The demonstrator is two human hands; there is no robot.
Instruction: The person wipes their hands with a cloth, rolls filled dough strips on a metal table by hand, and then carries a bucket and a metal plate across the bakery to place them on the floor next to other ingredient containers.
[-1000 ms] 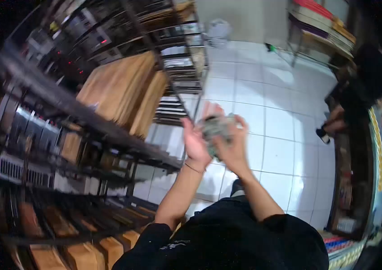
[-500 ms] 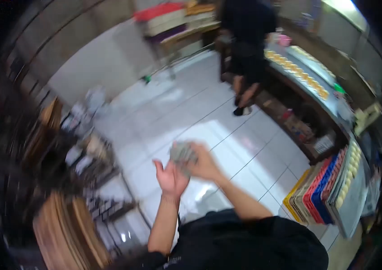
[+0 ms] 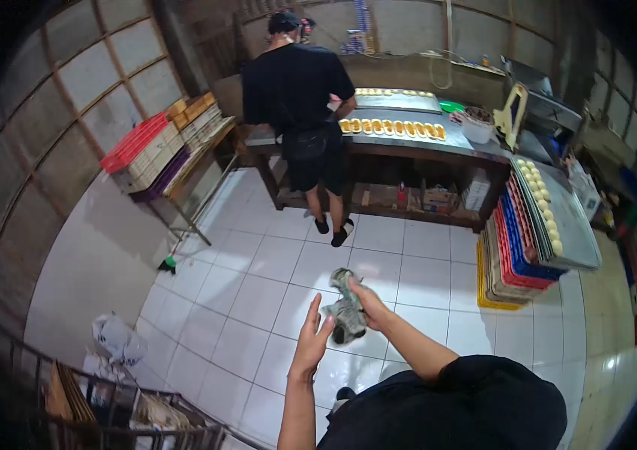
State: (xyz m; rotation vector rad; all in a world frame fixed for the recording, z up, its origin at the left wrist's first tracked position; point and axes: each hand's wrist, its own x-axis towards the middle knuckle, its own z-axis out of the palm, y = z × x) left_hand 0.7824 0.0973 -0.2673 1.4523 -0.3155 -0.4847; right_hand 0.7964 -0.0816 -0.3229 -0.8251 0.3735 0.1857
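Note:
A crumpled grey-green cloth [image 3: 347, 319] with dark patches hangs in front of me above the tiled floor. My right hand [image 3: 369, 306] is closed around its upper part, thumb on top. To the left of it, my left hand [image 3: 312, 341] is open with fingers stretched upward. Its thumb is close to the lower part of the cloth; whether it touches I cannot tell.
Ahead, a person in dark clothes [image 3: 296, 105] stands at a long worktable [image 3: 476, 152] bearing rows of filled buns [image 3: 393, 129]. Stacked coloured crates [image 3: 513, 236] with a tray of dough balls [image 3: 573, 244] stand right. A metal rack [image 3: 206, 436] is lower left; a side table [image 3: 202, 157] stands against the wall.
My view has swung toward the worktable and sharpened. The cloth, formerly against my left palm, now hangs from my right hand, and the left hand has turned with its fingers pointing up.

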